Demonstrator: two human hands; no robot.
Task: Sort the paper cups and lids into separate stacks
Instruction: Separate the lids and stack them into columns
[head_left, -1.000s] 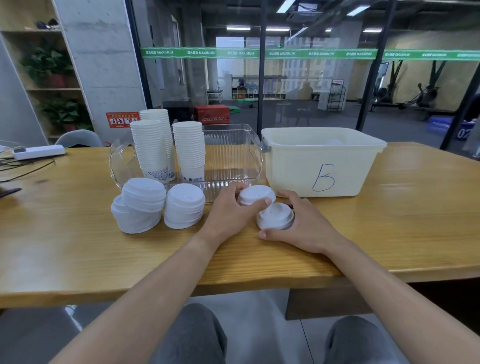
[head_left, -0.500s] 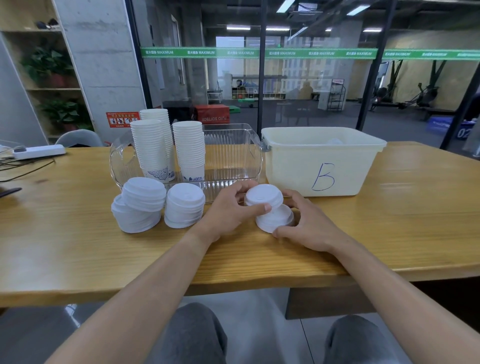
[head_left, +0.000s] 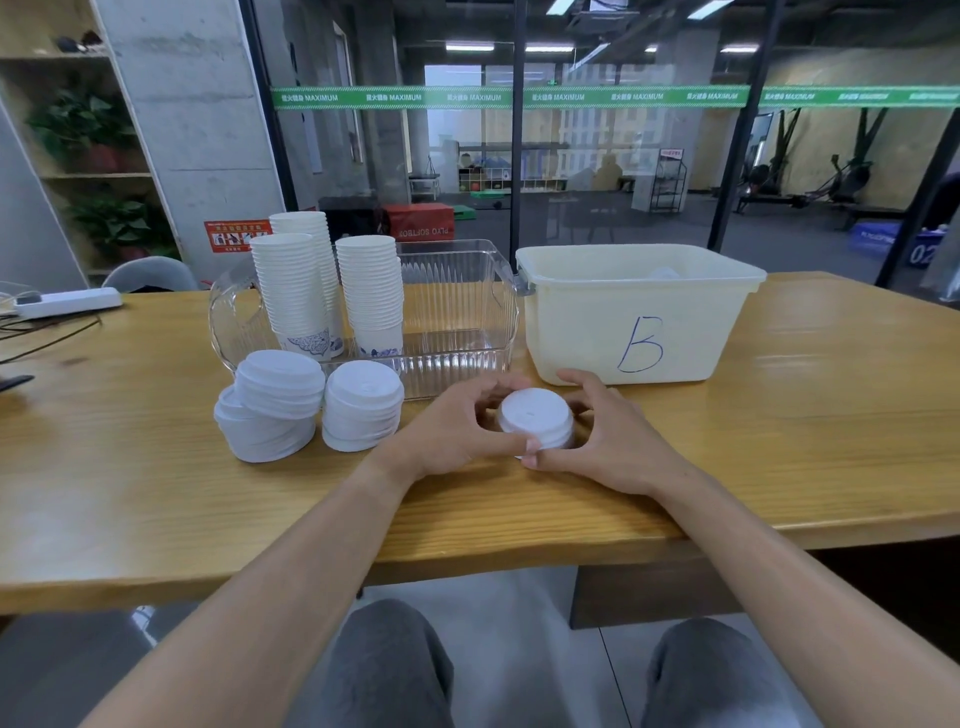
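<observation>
Both hands on the small lid stack, which sits on the table between them. Left hand curls round its left side, fingers bent over the far edge, thumb along the near edge. Right hand curls round the right side, thumb tip touching the left thumb at the near rim. Stack looks like two or three lids; exact count unclear.

Left of the left fingers: a straight lid pile, then a leaning lid pile. Beyond the fingers: clear tray holding three cup stacks. Just beyond the right fingers: bin marked B.
</observation>
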